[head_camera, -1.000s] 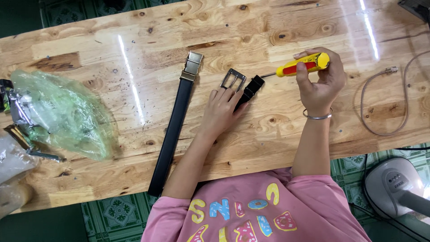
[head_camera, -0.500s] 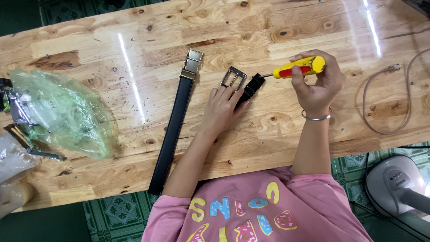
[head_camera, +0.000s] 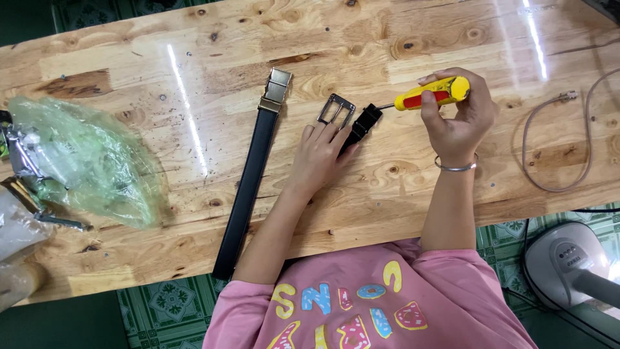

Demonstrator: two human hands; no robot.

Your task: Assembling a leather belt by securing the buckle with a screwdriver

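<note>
Now left hand (head_camera: pixel 321 153) presses the black strap end (head_camera: pixel 361 126) flat — right hand (head_camera: pixel 460 116) grips the screwdriver (head_camera: pixel 431 95) at it.

Crumpled translucent green plastic bag (head_camera: pixel 84 161): near the left edge of the wooden table (head_camera: pixel 161 58). Clear wrapped packages (head_camera: pixel 16 239): at the left edge, front corner.

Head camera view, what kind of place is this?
Probably a home or small workshop bench. A knotty wooden table stands on green patterned floor tiles; the right hand holds a yellow screwdriver at a black belt end, and a second black belt lies alongside.
</note>
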